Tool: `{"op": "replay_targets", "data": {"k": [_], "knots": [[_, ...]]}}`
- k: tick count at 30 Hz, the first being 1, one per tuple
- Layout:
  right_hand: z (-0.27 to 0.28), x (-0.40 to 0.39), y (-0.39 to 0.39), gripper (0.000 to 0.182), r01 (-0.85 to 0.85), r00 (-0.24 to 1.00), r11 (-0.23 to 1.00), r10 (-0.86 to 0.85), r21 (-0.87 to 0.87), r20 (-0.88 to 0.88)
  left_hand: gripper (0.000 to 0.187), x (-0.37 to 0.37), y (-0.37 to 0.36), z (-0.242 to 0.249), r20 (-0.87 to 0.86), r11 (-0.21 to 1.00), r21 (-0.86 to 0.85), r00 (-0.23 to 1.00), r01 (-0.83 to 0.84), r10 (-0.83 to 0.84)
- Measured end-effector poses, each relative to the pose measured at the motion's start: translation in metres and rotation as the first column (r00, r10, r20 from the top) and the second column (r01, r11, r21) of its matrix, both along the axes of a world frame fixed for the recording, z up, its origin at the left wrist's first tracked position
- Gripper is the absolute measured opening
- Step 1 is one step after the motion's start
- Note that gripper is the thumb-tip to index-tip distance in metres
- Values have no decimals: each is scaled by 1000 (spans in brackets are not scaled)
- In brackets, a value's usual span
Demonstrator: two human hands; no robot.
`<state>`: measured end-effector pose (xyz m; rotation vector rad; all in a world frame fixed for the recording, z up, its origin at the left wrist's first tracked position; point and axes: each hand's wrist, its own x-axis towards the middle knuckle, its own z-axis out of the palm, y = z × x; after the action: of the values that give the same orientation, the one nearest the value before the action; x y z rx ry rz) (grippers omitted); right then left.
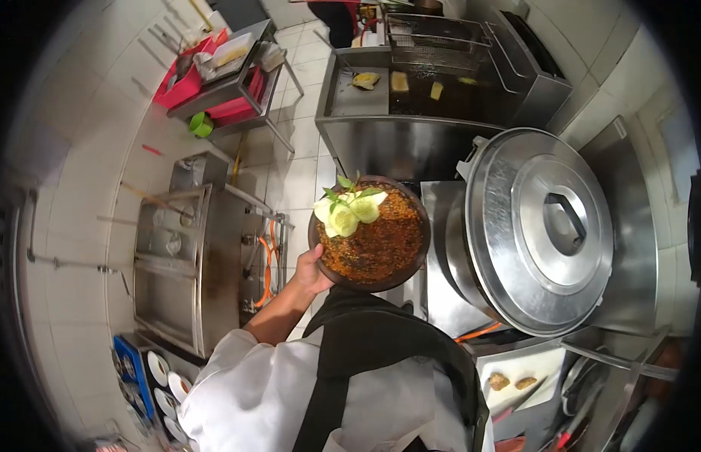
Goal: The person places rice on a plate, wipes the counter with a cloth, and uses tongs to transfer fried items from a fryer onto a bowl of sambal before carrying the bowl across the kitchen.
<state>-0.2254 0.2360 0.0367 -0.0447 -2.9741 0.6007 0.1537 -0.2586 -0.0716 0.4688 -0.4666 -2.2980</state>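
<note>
"Head view: what is central?"
"A brown bowl of orange-brown food, topped with pale garnish and green leaves, just beyond a dark apron."
"And the hands?"
"The left hand grips the bowl's near-left rim; the right hand's state I cannot tell."
"Around the bowl?"
"Right of it, a large lidded pot; beyond it, a metal fryer."
</note>
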Motion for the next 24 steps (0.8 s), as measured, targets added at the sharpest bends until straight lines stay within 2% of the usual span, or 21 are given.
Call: {"op": "replay_targets", "data": {"k": [1,3,4,5,6,7,8,9,10,11,12,13,15,16,17,18,20,23,24], "knots": [[19,42,-7,25,-99,990,995,101,30,-97,67,4,-5,-4,44,1000,11,999,18,-18],[42,111,-34,29,-210,955,976,218,60,-202,67,11,-19,-11,27,992,-11,991,129,-128],[26,119,-70,29,-244,950,969,232,-34,-209,68,11,-33,-36,-10,989,-53,990,138,-138],[12,128,-108,30,-277,945,953,246,-127,-217,71,20,-45,-52,85,988,-11,985,151,-150],[3,139,-129,30,-290,947,933,248,-211,-207,70,19,-60,-66,72,982,-119,988,146,-138],[-38,131,-121,49,-41,996,794,78,-607,34,70,27,-68,-76,99,981,-93,982,169,-159],[-60,134,-172,19,-287,941,644,52,-709,-334,70,33,-80,-83,119,979,-74,976,192,-183],[-61,122,-173,32,-403,886,758,463,-513,-11,70,44,-86,-81,154,966,-79,960,246,-232],[-51,140,-223,30,-311,880,722,464,-618,98,69,57,-85,-75,185,952,-79,943,296,-277],[17,124,-325,28,-491,861,809,508,-323,-36,72,58,-136,-17,266,971,-91,945,219,-188],[12,120,-377,35,-566,821,782,564,-261,-91,72,73,-152,-8,346,977,-64,923,204,-170],[26,126,-438,40,-543,840,839,543,-36,6,70,90,-171,-13,325,978,-72,932,194,-161],[-3,119,-535,37,-623,782,782,623,19,-17,68,123,-211,-32,246,980,-116,961,159,-127],[-17,116,-579,32,-644,761,765,642,12,-92,68,134,-225,-39,185,981,-141,977,132,-105],[-40,103,-615,28,-712,685,701,704,30,-189,67,142,-235,-45,119,981,-166,990,99,-79],[-40,103,-655,25,-647,740,734,670,204,-62,67,149,-245,-46,106,984,-168,994,58,-41],[-83,80,-725,23,-599,738,690,673,406,-56,68,161,-254,-46,75,986,-165,996,-34,46],[-125,55,-799,20,-547,771,637,636,543,31,66,168,-256,-28,120,961,-253,982,-111,145],[-137,48,-817,21,-526,794,629,604,573,66,66,172,-256,-32,158,965,-226,973,-132,170]]}}
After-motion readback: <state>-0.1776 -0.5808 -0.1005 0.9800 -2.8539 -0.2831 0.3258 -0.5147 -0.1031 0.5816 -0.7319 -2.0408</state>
